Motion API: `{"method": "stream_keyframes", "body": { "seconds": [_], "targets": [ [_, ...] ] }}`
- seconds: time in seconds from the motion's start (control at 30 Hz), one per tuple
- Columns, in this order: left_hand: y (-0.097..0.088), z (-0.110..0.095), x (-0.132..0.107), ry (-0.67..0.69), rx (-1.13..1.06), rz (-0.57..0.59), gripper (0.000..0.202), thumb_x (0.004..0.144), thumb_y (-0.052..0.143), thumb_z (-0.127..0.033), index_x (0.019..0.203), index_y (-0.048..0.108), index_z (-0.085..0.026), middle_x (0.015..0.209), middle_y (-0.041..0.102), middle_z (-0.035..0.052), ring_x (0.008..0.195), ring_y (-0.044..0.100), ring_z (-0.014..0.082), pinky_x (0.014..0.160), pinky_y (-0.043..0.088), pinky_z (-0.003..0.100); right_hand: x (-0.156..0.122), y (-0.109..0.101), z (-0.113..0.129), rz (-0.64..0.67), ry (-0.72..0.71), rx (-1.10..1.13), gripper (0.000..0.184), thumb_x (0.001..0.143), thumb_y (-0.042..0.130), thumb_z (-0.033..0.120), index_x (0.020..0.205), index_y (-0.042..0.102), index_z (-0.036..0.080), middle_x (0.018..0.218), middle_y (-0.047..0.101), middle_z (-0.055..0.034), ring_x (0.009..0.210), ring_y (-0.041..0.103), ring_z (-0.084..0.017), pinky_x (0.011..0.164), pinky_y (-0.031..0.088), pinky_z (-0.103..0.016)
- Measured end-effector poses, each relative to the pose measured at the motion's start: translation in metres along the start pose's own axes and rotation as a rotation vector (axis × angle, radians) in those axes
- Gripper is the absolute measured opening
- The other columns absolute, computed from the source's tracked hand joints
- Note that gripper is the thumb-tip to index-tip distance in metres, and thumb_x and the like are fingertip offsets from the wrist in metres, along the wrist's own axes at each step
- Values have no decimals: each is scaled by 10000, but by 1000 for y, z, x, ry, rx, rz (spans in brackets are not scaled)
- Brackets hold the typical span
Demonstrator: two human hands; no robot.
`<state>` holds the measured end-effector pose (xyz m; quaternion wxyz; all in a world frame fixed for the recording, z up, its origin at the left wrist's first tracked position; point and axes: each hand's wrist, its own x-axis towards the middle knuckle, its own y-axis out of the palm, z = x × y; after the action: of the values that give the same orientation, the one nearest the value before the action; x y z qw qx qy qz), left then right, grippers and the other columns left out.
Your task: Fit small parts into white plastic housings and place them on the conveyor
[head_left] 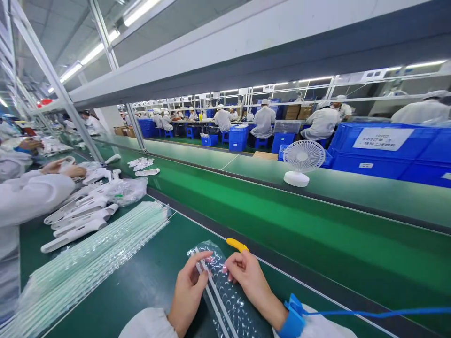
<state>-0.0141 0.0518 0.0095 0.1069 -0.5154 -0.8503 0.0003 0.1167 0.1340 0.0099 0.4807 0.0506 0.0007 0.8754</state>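
Strips [221,303], two: long axis slanting away leftward; our left hand [190,286] nearer, half-curled; our right hand [254,284] apart, bunched; holds, we cannot tell.

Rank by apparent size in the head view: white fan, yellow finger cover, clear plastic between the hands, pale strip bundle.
1. Pale strip bundle
2. Clear plastic
3. White fan, though it stands farther off
4. Yellow finger cover

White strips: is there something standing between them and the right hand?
Some clear bubble wrap lies between the white strips and the right hand; the left hand also reaches over their far end. Nothing else visible intervenes.
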Motion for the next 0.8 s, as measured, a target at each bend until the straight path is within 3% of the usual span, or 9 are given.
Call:
{"method": "stream_keyframes", "body": {
  "seconds": [0.1,0.23,0.33,0.43,0.5,0.57,0.6,0.67,0.8],
  "targets": [
    [1,-2,-3,-11,-36,2,265,710,562,-207,958,657,-198,911,665,20,708,583,170,671,425,268,0,-1,-1,-9,11,13,172,676,585,302,593,482,193,590,597,15,465,494,-93,472,373,-235],
    [4,-7,-7,-27,-136,-16,394,742,582,-256,1135,567,-228,989,657,13,844,585,156,729,427,216,-1,-2,-2,-18,29,44,230,667,615,361,604,474,191,612,613,10,442,493,-84,454,362,-227],
    [5,-10,-8,-43,-242,-24,611,743,607,-332,1297,364,-239,1014,651,24,924,581,158,790,431,218,0,-2,-3,-26,37,72,300,639,652,428,604,477,186,609,616,6,421,496,-80,431,354,-220],
    [8,-9,-6,-96,-340,-35,881,704,653,-392,1369,92,-259,901,667,11,858,617,178,747,477,269,2,-2,-4,-41,41,102,372,606,667,508,613,499,176,576,607,5,393,494,-79,411,357,-219],
    [10,-8,-5,-169,-368,-23,800,660,699,-401,1306,270,-205,805,679,29,782,636,201,665,500,280,3,-2,-5,-59,41,118,415,579,670,552,621,512,170,555,601,5,382,493,-81,401,360,-219],
    [11,-7,-5,-237,-364,0,541,607,747,-390,1045,553,-138,741,690,60,719,635,205,587,495,252,3,-3,-5,-70,41,130,441,562,673,574,633,520,166,555,606,0,382,502,-86,398,363,-221],
    [11,-7,-5,-258,-358,5,431,583,766,-385,897,622,-126,724,694,67,698,629,196,567,487,235,3,-3,-5,-71,42,136,444,563,674,575,645,523,166,573,617,-4,389,512,-89,400,366,-222],
    [12,-9,-6,-273,-345,-15,331,550,788,-379,735,669,-133,700,697,45,666,609,162,559,472,201,1,-3,-3,-56,44,142,429,577,679,558,661,528,164,605,631,-11,404,529,-95,406,368,-224],
    [11,-11,-7,-288,-332,-74,318,524,798,-392,709,692,-156,636,680,-6,587,558,117,518,443,169,-2,-4,3,-11,49,140,382,606,684,515,638,533,165,601,624,-1,428,528,-89,429,368,-222]
  ]
}}
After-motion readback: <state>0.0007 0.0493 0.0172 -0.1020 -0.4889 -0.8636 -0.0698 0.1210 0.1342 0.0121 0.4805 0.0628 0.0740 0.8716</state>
